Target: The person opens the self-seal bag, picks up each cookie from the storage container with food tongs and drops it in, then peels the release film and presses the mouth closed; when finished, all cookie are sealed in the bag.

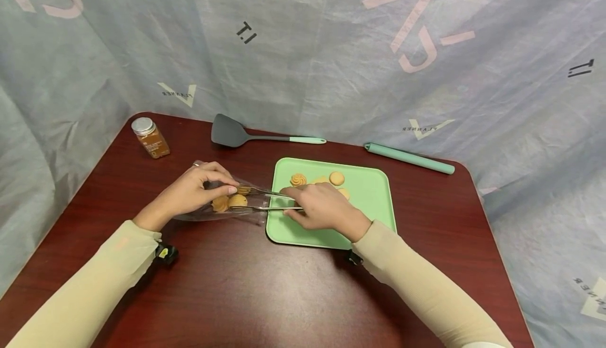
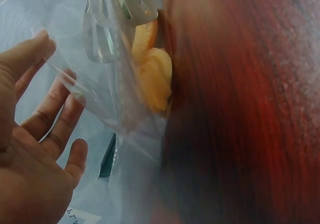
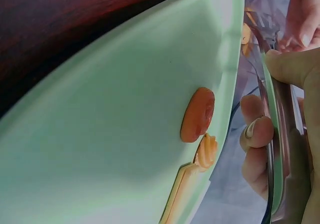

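My left hand (image 1: 191,190) pinches the edge of a clear plastic bag (image 1: 258,218) between thumb and fingertip; in the left wrist view the other fingers spread beside the film. Several golden cookies (image 1: 220,204) lie inside it. Metal tongs (image 1: 279,209) are gripped by my right hand (image 1: 326,207), which hangs over a light green tray (image 1: 371,206). Their two arms reach left into the bag, spread apart, with the tips by the cookies. On the tray are a swirled cookie (image 1: 298,179), a round cookie (image 1: 336,178) and others partly hidden behind the hand.
At the back of the dark red table (image 1: 265,295) lie a grey spatula (image 1: 229,131) with a mint handle and a green rod (image 1: 409,158). A jar (image 1: 151,138) with a silver lid stands at the back left. A printed grey curtain (image 1: 303,63) hangs behind the table.
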A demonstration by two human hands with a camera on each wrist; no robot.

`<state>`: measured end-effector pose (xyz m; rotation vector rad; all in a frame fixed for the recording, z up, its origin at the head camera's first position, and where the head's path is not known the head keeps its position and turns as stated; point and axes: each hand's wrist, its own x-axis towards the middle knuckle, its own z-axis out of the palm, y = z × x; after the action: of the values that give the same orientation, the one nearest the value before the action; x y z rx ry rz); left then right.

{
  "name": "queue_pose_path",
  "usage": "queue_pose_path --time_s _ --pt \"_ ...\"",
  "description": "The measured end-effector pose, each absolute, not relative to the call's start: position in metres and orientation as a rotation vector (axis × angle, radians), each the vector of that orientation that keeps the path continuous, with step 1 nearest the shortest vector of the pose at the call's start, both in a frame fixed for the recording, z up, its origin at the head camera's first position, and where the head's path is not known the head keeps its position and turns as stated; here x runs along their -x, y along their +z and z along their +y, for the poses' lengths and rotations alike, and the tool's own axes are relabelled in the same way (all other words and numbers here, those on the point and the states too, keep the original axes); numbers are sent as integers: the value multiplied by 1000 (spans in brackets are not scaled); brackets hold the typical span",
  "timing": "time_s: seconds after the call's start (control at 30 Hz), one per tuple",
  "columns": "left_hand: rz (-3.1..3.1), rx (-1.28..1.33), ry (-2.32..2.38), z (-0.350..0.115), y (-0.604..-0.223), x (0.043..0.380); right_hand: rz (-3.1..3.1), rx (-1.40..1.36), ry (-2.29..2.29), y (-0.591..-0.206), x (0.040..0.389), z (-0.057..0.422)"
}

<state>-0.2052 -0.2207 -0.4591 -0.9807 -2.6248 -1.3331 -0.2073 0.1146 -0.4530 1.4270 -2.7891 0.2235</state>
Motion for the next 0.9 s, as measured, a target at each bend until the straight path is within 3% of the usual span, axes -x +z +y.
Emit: queue_pose_path --time_s 0.4,0.9 --pt "-2703 883 -1332 -225 -461 204 -2768 -1373 331 -444 200 140" --pt "-2724 882 -1312 -222 -462 202 -2838 -1072 362 -454 179 260"
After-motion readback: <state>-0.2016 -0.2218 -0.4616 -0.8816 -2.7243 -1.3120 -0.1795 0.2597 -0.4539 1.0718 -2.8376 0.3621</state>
